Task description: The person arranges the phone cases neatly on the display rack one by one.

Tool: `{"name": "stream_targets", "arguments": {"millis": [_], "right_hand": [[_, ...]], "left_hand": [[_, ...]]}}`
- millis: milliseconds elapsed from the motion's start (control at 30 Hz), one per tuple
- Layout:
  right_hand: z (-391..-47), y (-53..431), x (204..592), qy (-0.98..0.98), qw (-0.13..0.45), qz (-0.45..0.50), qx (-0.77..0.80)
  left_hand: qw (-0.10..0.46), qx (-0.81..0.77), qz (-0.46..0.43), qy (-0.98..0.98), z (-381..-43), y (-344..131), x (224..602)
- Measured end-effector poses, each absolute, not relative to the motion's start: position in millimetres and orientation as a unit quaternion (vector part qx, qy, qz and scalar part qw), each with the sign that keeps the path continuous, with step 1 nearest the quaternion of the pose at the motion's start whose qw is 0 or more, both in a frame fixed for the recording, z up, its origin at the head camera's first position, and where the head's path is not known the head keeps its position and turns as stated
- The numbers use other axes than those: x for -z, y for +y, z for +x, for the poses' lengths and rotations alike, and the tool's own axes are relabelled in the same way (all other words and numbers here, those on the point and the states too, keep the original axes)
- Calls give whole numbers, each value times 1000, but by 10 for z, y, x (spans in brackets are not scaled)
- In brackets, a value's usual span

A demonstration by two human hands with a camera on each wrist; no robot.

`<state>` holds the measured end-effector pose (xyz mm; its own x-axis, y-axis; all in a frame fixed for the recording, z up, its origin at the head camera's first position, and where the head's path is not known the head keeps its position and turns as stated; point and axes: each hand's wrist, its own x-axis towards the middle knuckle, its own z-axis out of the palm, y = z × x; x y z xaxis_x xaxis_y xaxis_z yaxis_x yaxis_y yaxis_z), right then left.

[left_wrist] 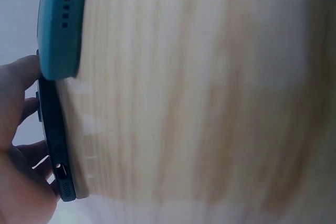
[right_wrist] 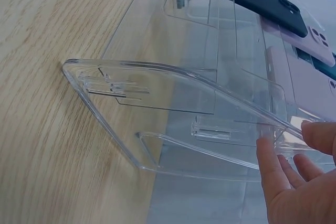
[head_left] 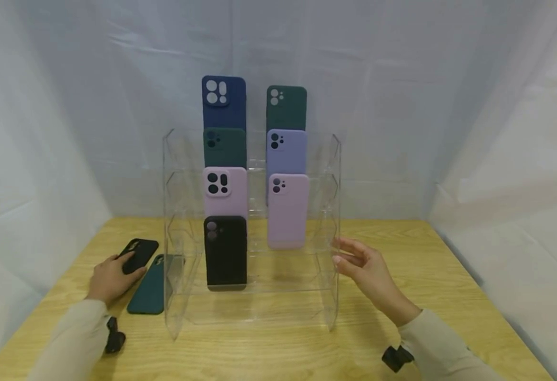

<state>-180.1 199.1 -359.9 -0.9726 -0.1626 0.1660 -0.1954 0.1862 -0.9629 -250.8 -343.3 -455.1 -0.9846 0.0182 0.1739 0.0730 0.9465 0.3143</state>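
Note:
My left hand (head_left: pixel 111 278) lies over a black phone case (head_left: pixel 142 255) on the table, its thumb and fingers at the case's edges. In the left wrist view, that dark case (left_wrist: pixel 53 135) stands beside the fingers, a port cutout at its end. Close by, a dark teal phone case (head_left: pixel 147 291) lies flat, partly behind the clear rack's left side. My right hand (head_left: pixel 366 270) touches the right side panel of the clear acrylic display rack (head_left: pixel 288 288) with extended fingertips; in the right wrist view, the fingers (right_wrist: pixel 270 169) rest at that panel.
Two columns of phone cases stand on the rack. On the left are navy (head_left: pixel 228 116), green (head_left: pixel 231 151), pink (head_left: pixel 235 203) and black (head_left: pixel 226 251) cases. Green (head_left: pixel 290 111), lavender (head_left: pixel 293 153) and pink (head_left: pixel 288 217) ones stand on the right. White sheeting (head_left: pixel 378 106) surrounds the wooden table (head_left: pixel 393 233).

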Motion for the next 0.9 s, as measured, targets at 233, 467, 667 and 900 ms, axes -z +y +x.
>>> {"name": "stream_targets", "arguments": {"millis": [233, 467, 667, 900], "right_hand": [[-1797, 1987, 3599, -772, 12, 116, -625], [-1802, 1992, 3600, -771, 13, 117, -625], [-1800, 1992, 3592, -770, 11, 116, -628], [-1792, 1986, 3589, -772, 13, 120, -624]], "left_hand": [[124, 178, -33, -976, -2500, -3450, 4575], [146, 226, -29, -963, -2449, -3453, 4501], [177, 273, -7, -945, -2269, -3366, 4228], [212, 298, 42, -930, -2144, -3268, 3841]]}}
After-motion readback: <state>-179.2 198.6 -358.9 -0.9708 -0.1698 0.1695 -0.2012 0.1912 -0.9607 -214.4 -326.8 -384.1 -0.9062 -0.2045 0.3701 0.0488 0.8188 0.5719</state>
